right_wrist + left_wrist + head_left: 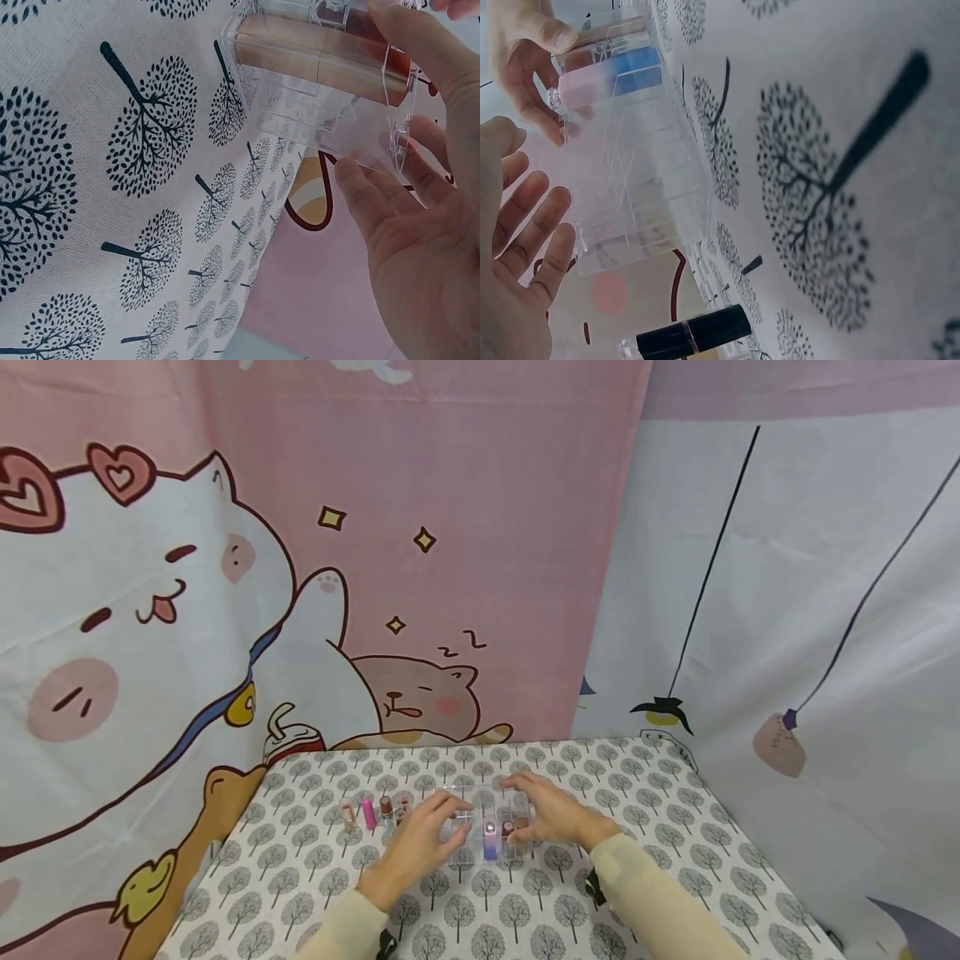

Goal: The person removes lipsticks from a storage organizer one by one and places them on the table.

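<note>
A clear plastic lipstick organizer with compartments stands on the table. In it are a pink-to-blue lipstick tube, a dark red lipstick and a copper-coloured tube. My left hand hovers by the organizer's left side, fingers spread and holding nothing. My right hand spans the right end, thumb at the front by the dark red lipstick and fingers toward the back. Its thumb lies over the upper end of the tubes; firm contact is hard to tell.
Left of the organizer stand several lipsticks, among them a bright pink one, a pale one and a brown-topped one. A black tube shows in the left wrist view. Tree-print cloth covers the table; a cartoon curtain hangs behind.
</note>
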`<state>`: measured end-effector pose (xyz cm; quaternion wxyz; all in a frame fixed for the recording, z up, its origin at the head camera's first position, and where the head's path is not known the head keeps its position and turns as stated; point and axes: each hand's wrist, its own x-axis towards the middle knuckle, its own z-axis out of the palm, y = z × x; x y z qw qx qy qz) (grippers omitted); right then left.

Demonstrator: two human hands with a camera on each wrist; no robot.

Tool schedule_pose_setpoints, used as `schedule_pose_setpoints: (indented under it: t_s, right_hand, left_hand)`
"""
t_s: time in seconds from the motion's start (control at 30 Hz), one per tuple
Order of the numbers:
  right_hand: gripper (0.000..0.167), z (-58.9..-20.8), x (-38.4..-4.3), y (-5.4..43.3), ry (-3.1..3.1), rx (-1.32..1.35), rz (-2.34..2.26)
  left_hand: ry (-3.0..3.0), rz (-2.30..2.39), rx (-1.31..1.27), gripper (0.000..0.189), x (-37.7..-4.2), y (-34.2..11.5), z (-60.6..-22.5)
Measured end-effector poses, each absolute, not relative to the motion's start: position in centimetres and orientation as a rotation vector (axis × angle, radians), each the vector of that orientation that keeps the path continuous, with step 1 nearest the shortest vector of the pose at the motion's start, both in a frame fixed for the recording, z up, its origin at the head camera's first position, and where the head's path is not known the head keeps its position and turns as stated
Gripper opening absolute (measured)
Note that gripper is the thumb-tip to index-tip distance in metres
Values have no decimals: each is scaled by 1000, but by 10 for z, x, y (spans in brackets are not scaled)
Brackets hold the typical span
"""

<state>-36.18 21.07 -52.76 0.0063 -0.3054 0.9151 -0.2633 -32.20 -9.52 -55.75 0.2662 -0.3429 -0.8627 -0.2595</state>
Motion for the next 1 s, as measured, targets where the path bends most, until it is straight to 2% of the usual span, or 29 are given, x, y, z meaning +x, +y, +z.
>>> schedule_pose_setpoints:
  t_s: [1.0]
  right_hand:
    - [102, -528, -362, 212, 2843, -967, -845]
  left_hand:
    - [-2509, -744, -975, 32, -324, -67, -567]
